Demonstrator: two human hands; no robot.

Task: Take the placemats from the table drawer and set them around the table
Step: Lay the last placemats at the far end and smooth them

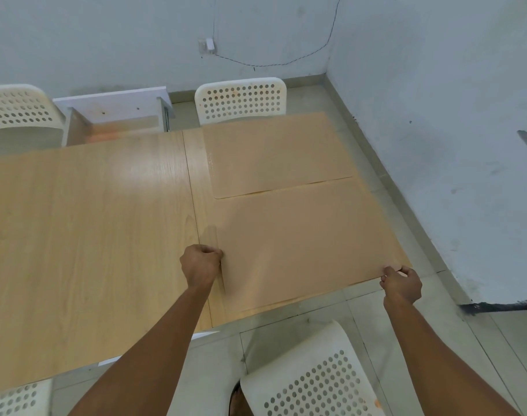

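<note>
A tan placemat (301, 235) covers the near right part of the wooden table (91, 220). My left hand (200, 265) pinches its left edge and my right hand (402, 285) pinches its near right corner, which is lifted slightly off the table. A second tan placemat (274, 154) lies flat on the far right part, in front of a white chair. The table drawer (118, 121) stands pulled open at the far side; its inside is only partly visible.
White perforated chairs stand at the far right (241, 100), far left (16, 109), near right (310, 376) and near left (16, 397). A grey wall (436, 145) runs close along the table's right end, with tiled floor between.
</note>
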